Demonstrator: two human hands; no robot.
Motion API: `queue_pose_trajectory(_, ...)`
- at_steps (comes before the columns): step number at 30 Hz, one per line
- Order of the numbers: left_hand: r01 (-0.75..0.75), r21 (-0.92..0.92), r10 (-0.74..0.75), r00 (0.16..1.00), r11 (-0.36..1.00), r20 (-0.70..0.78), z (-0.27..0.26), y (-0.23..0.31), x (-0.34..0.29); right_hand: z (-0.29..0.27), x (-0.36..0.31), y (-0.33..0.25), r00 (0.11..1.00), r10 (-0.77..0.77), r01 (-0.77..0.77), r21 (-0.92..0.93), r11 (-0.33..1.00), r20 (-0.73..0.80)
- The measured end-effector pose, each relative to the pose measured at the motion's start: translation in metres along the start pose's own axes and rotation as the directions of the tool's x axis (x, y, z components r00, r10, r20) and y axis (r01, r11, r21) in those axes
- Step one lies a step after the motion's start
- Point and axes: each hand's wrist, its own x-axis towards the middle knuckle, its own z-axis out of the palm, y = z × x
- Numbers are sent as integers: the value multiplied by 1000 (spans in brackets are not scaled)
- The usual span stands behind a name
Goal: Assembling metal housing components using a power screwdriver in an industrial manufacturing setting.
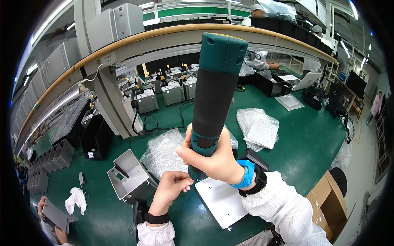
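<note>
Teal and black, the driver [215,94] stands nearly upright before the camera, leaning a little right at its top. Fingers of the right hand [213,162] are clamped around its lower part. At its lower end, the left hand [169,190] has its thumb and forefinger brought close together; I cannot tell whether they pinch the tip or something small. Both wrists wear black straps, and the right also has a blue band [246,174].

Just below the driver, partly behind the right hand, a white panel [221,201] lies on the green tabletop [295,139]. Left of the left hand is an open grey box [139,188], with bubble wrap [162,151] behind it. More wrapped sheets [262,129] lie beyond the right hand. Further left are a white cloth [76,199] and a black bin [96,137]; at lower left, another person's hands hold a grey plate [55,215]. Grey units [172,92] line the back, near a black cable [158,129].
</note>
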Motion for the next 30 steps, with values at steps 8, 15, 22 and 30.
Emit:
queue_pose_trajectory(8, -10, -25, 11, 999, 1000, 37, -2, -8, 1, -1, -3, 9, 999, 21, -21, 6, 1000, -39)
queue_pose_trajectory(15, -157, 336, 183, 982, 929, -47, 4, -12, 6, -1, -4, 9, 999, 28, -28, 2, 1000, -20)
queue_pose_trajectory(22, -193, 367, 256, 958, 910, -131, 8, -3, 1, 4, -7, 10, 995, 68, -65, 51, 997, -67)
queue_pose_trajectory(30, -161, 355, 215, 969, 921, -117, 9, 3, -1, 5, -8, 12, 996, 82, -78, 73, 994, -46)
